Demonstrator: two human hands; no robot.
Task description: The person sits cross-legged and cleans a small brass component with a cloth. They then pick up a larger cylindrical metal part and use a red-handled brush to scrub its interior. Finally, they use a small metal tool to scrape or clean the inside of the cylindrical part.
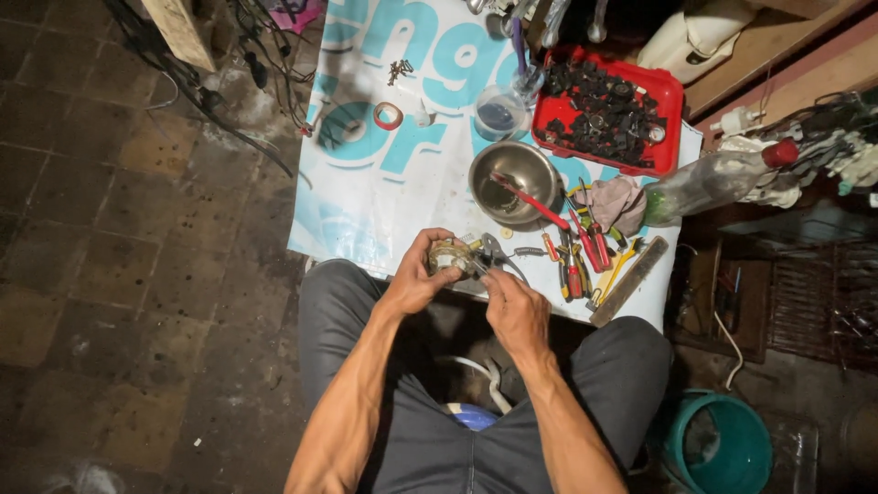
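Observation:
My left hand point(419, 273) is closed around a small round metal part point(450, 256), held just above my lap at the near edge of a white and blue printed sheet point(384, 183). My right hand point(514, 306) grips a pair of pliers point(494, 252) whose jaws touch that part. Both forearms reach forward over my grey trousers.
A steel bowl point(512, 178) holds a red-handled tool. Several screwdrivers and pliers point(585, 252) lie to its right beside a rag point(613, 201), a plastic bottle point(709, 183) and a flat file point(631, 279). A red tray point(608, 110) of black parts sits further back. A teal bucket point(718, 448) stands at lower right.

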